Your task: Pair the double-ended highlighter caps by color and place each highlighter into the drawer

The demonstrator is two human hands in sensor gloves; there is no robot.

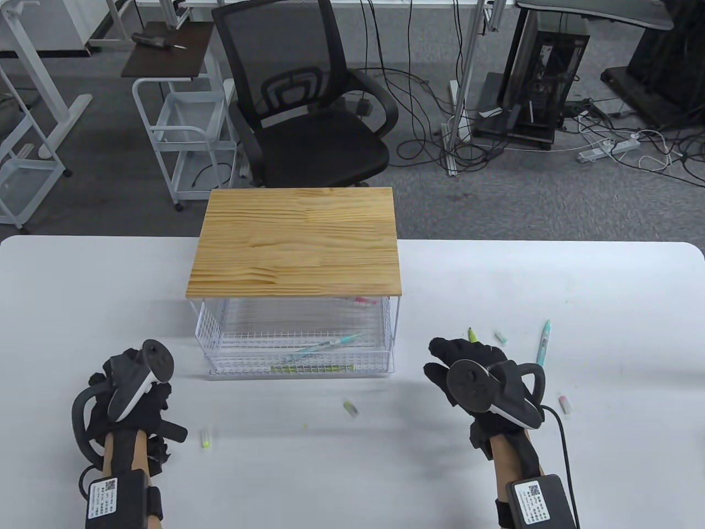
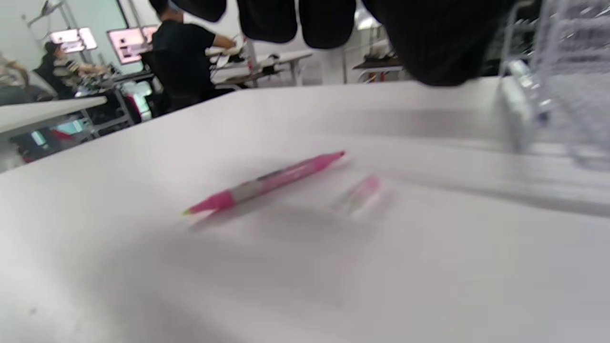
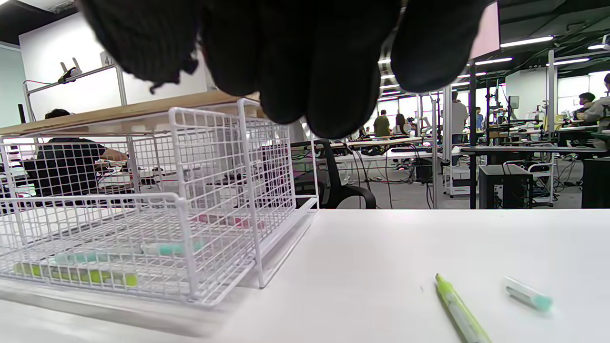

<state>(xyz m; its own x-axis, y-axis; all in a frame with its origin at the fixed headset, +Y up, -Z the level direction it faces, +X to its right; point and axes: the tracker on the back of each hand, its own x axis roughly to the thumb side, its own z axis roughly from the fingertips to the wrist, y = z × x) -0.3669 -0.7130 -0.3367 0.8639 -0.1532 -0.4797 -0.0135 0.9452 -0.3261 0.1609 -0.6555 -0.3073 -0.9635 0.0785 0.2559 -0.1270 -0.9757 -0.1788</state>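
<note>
**Both hands empty, between highlighters**

Neither hand holds anything. The right hand (image 1: 468, 366) hovers over the table with its fingers spread and relaxed, just in front of a green highlighter (image 3: 460, 312) that lies uncapped on the white table (image 1: 606, 286). The left hand (image 1: 135, 394) hangs near the table's front left; its fingers look loosely curled, with nothing between them as far as the table view shows. In the left wrist view a pink highlighter (image 2: 264, 183) and a blurred pink cap (image 2: 360, 193) lie close together under that hand.

Further out, loose caps are scattered about: a green cap (image 1: 205, 439) beside the left hand, another green cap (image 1: 351, 408) mid-table, a teal cap (image 1: 500, 335) near the green highlighter, and a pink cap (image 1: 565, 404) to the right of the right hand. A teal highlighter (image 1: 543, 343) lies well right.

The wire drawer (image 1: 300, 370) stands pulled out beneath its wooden top (image 1: 297, 248), already holding a green and a teal highlighter, with a pink one further back.

The step in hand looks like picking the next pen. The next move calls for the right hand to drop onto the green highlighter and for a green cap to be fetched to it.
</note>
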